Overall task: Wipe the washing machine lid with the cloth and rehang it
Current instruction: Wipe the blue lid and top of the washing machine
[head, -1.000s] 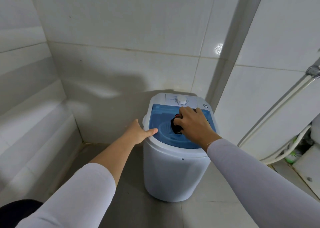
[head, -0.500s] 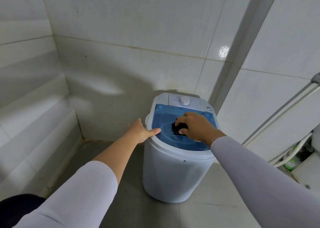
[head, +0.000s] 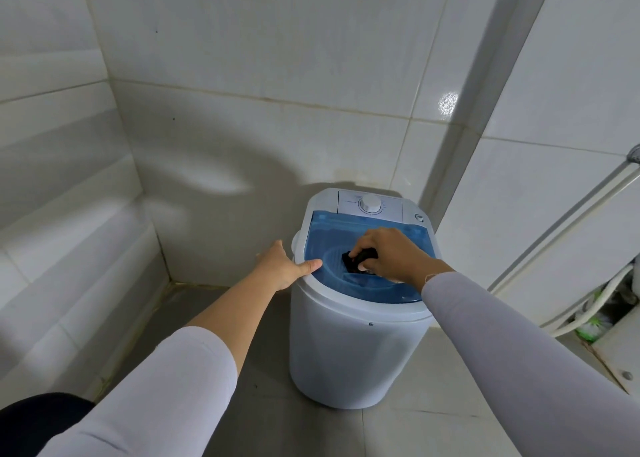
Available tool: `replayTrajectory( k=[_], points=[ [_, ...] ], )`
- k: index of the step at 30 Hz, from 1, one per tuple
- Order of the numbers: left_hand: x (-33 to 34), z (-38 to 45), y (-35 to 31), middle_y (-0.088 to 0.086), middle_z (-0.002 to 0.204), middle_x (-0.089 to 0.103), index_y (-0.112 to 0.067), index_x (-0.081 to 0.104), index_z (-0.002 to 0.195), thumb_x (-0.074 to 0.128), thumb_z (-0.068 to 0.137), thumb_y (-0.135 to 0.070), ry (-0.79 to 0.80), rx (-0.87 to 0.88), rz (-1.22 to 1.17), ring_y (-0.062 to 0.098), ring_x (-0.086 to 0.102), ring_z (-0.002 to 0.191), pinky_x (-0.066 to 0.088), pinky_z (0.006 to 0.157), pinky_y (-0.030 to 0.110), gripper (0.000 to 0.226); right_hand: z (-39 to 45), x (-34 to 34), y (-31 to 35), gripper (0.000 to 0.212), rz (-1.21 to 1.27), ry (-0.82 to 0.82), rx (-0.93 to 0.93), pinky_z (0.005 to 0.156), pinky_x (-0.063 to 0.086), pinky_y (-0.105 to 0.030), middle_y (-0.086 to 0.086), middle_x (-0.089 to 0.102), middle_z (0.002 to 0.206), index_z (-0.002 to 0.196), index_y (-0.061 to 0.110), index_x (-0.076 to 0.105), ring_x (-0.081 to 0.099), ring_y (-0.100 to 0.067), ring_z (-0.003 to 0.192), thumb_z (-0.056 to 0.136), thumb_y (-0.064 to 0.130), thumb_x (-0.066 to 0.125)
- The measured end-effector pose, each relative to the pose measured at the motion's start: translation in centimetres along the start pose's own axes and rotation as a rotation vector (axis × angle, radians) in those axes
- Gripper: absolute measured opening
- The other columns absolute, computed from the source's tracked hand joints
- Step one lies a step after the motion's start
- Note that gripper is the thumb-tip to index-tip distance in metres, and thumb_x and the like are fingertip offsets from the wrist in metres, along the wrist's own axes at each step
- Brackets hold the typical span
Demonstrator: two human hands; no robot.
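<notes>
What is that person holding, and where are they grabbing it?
The right hand grips a bunched black cloth around its top, pressing it on the blue lid. The left hand holds nothing; it rests on the washing machine's rim.

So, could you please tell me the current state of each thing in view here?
Lid: closed, blue, being wiped.
Cloth: dark, bunched, pressed on the lid.
Right hand: gripping the cloth.
Left hand: resting on the machine's rim, thumb on the lid edge.
Dial: setting unreadable.
</notes>
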State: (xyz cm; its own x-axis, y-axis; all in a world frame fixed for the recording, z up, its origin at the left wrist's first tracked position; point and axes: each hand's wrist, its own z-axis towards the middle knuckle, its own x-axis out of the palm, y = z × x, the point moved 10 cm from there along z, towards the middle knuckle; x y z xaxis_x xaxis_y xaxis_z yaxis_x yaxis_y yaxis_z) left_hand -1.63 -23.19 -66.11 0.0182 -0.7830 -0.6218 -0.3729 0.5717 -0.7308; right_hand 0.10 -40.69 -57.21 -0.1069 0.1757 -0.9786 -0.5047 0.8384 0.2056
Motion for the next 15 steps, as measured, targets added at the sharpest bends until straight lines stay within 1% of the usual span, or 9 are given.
replayTrajectory(
  k=[2,6,11,15],
  points=[
    [0.02,-0.02,0.02,0.009,0.157,0.024,-0.015,0.012,0.152,0.068,0.071,-0.062,-0.001,-0.003,0.008,0.032,0.026,0.143,0.030,0.115,0.048,0.109,-0.13,0.20,-0.04,0.029,-0.014,0.044,-0.010,0.102,0.041,-0.032,-0.002,0.061,0.121,0.114,0.022,0.065,0.053,-0.022,0.113,0.086,0.016,0.062],
    [-0.03,-0.09,-0.14,0.009,0.158,0.023,-0.015,0.012,0.152,0.068,0.072,-0.061,-0.007,-0.001,0.010,0.032,0.025,0.144,0.029,0.115,0.048,0.108,-0.25,0.44,-0.29,0.033,-0.054,0.096,-0.022,0.104,0.040,-0.033,-0.001,0.059,0.123,0.117,0.024,0.064,0.051,-0.022,0.115,0.086,0.012,0.062],
    [-0.12,-0.28,-0.22,0.009,0.158,0.022,-0.015,0.011,0.152,0.067,0.073,-0.062,-0.013,-0.005,0.038,0.032,0.023,0.145,0.028,0.116,0.048,0.108,-0.36,0.36,-0.26,0.034,-0.083,0.079,-0.037,0.103,0.042,-0.032,0.000,0.060,0.122,0.115,0.024,0.066,0.051,-0.021,0.113,0.086,0.006,0.059],
    [-0.14,-0.21,-0.22,0.010,0.158,0.023,-0.014,0.011,0.152,0.067,0.073,-0.062,-0.016,-0.014,0.043,0.032,0.024,0.144,0.029,0.116,0.047,0.108,-0.69,0.34,-0.58,0.034,-0.136,0.076,-0.050,0.097,0.044,-0.030,0.000,0.060,0.119,0.114,0.025,0.066,0.052,-0.021,0.108,0.086,0.007,0.060]
  ],
)
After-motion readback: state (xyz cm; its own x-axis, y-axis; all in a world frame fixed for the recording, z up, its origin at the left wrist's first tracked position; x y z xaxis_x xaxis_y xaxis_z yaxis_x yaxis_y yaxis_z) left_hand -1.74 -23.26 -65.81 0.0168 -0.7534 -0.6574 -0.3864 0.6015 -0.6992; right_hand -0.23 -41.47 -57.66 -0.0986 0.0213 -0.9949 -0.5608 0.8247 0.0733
